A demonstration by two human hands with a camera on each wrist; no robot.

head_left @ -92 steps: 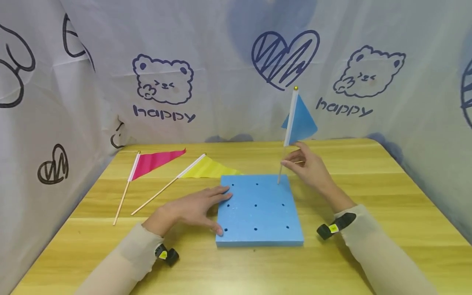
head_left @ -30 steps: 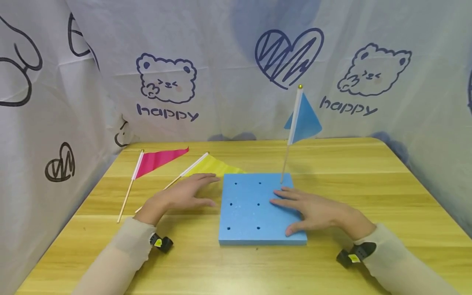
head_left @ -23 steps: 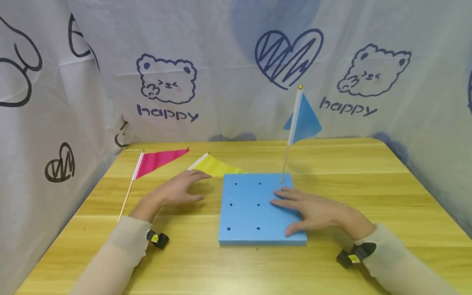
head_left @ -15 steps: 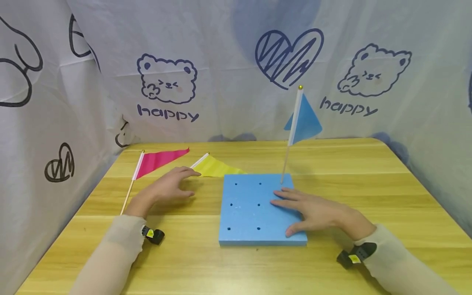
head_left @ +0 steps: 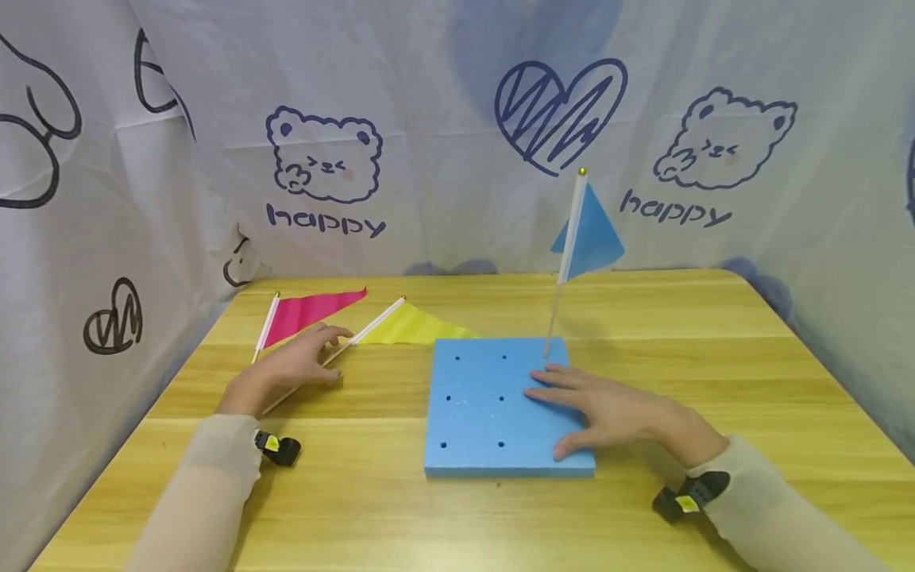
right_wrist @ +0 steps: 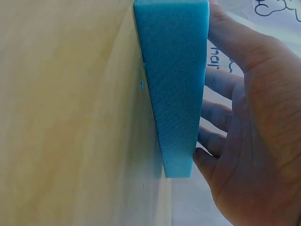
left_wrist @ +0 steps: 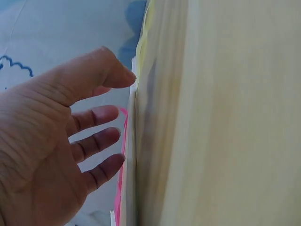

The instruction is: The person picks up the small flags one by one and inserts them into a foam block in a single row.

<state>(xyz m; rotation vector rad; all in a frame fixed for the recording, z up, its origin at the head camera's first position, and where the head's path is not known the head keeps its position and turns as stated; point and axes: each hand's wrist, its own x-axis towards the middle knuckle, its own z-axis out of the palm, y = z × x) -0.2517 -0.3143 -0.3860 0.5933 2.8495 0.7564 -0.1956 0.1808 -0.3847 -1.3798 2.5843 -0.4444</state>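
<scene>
My left hand (head_left: 289, 367) hovers over the wooden stick of a yellow pennant flag (head_left: 411, 324) lying on the table. Its thumb and fingers are apart, with the fingertips near the stick's upper part; the hand covers some of the stick. A pink pennant flag (head_left: 303, 314) lies just left of it, its stick mostly hidden by that arm. My right hand (head_left: 608, 409) rests with spread fingers on the right side of a blue foam board (head_left: 472, 421), also seen edge-on in the right wrist view. A blue flag (head_left: 593, 230) stands, slightly tilted, in the board's far right corner.
The foam board has rows of small holes, some under my right hand. Each wrist carries a black strap camera (head_left: 282, 450). Behind the wooden table (head_left: 357, 508) hangs a white curtain (head_left: 443, 199) with bear and heart drawings.
The blue flag, earlier held by my right hand, now stands free in the board. That hand came down onto the board; my left hand left the board and moved left over the yellow flag's stick.
</scene>
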